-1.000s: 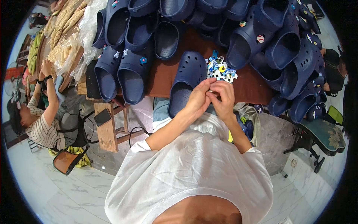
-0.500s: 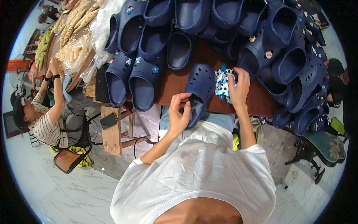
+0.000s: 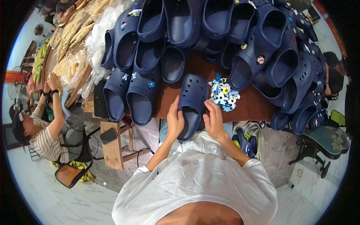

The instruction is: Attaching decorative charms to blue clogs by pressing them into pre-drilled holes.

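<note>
A navy blue clog with round holes in its upper lies before me at the table's near edge, toe pointing away, its heel reaching over the edge. My left hand grips its left side, fingers along the outside. On the opposite side my right hand closes against the clog's right edge, fingertips beside the opening; whether a small piece is also between them is hidden. Just beyond that hand lies a heap of small colourful shoe charms, mostly white, blue and black. No charm shows on this clog's upper.
More navy clogs crowd the brown tabletop, left, right and behind, some bearing charms. A wooden stool with a phone stands at left. Further left, a seated person works beside a board of corn-like cobs. A chair stands right.
My right hand has left the charm heap and come back to the clog's right side. My left hand has shifted from the clog's opening to its left side.
</note>
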Available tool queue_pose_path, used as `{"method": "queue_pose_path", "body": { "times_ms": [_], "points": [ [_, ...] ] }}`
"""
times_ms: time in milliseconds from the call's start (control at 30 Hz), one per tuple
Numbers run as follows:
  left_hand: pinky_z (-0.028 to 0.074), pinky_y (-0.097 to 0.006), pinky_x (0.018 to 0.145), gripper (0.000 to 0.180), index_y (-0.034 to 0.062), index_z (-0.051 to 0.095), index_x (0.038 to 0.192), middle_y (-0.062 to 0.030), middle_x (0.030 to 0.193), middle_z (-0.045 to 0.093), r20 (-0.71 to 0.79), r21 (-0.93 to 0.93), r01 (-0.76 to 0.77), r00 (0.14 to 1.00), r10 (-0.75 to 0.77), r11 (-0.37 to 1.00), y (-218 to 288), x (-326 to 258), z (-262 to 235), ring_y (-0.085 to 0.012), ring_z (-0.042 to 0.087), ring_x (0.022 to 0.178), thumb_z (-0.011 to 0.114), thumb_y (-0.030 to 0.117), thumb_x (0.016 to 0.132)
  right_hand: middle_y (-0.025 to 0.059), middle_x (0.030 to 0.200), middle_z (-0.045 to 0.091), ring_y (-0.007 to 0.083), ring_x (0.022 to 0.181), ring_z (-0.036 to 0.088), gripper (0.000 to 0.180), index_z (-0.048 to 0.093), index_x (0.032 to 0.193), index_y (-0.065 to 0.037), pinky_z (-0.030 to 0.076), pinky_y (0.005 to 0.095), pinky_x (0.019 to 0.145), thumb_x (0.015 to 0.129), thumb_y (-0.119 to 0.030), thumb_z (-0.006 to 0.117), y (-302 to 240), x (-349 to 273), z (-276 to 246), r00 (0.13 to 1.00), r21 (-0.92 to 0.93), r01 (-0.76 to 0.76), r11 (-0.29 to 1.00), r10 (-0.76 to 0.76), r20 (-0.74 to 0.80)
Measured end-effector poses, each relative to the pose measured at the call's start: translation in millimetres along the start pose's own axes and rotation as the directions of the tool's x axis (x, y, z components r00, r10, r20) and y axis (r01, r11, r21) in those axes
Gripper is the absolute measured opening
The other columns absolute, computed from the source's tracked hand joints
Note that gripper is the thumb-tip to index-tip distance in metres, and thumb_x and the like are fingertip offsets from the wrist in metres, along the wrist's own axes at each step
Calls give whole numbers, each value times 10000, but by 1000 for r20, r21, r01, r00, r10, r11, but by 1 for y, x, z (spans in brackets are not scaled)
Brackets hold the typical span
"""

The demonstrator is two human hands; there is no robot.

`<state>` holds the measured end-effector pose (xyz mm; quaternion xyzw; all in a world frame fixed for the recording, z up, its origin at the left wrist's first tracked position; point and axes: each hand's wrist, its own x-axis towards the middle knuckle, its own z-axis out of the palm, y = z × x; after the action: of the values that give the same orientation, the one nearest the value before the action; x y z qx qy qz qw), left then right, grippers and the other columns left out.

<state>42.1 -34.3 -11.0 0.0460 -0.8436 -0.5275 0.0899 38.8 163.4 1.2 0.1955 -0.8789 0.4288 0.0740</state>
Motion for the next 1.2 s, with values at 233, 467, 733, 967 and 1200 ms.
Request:
{"method": "queue_pose_path", "body": {
  "times_ms": [233,467,733,967,1200],
  "points": [
    [440,-373,1030,591,13,460,1469,-253,1308,584,18,-24,42,999,-41,999,1,-9,-10,-377,600,1182,427,-102,890,218,1454,458,429,1389,373,529,464,1429,-18,308,550,1117,954,-215,592,38,43,-28,998,-424,-11,906,-19,-65],
    [425,-367,1038,561,12,449,1471,-227,1299,574,23,-35,78,997,-77,996,8,-3,0,-351,588,1181,425,-82,919,236,1489,440,439,1420,334,536,530,1394,-17,241,583,1159,941,-291,611,62,78,-17,997,-603,30,797,21,78],
    [343,-354,1133,478,-21,456,1458,-185,1434,541,15,-149,109,994,-107,983,-1,2,13,-272,501,1339,452,-9,980,242,1433,496,426,1365,415,509,560,1345,7,275,572,1134,927,-277,625,69,69,-17,997,-576,-30,817,69,46],
    [383,-393,1103,515,15,437,1464,-215,1379,540,-33,-93,16,999,-19,996,-6,20,29,-341,526,1291,456,-27,951,182,1445,467,374,1395,384,498,522,1392,-55,250,563,1137,936,-231,613,47,52,-31,996,-422,1,906,-36,-76],
    [384,-420,1100,661,27,392,1486,-218,1392,469,-82,-7,-59,995,58,998,9,20,31,-362,467,1297,550,-7,845,170,1484,445,341,1407,381,650,403,1490,-40,196,537,1159,952,-354,589,9,11,-19,991,-190,30,981,-5,130]
  ]
}}
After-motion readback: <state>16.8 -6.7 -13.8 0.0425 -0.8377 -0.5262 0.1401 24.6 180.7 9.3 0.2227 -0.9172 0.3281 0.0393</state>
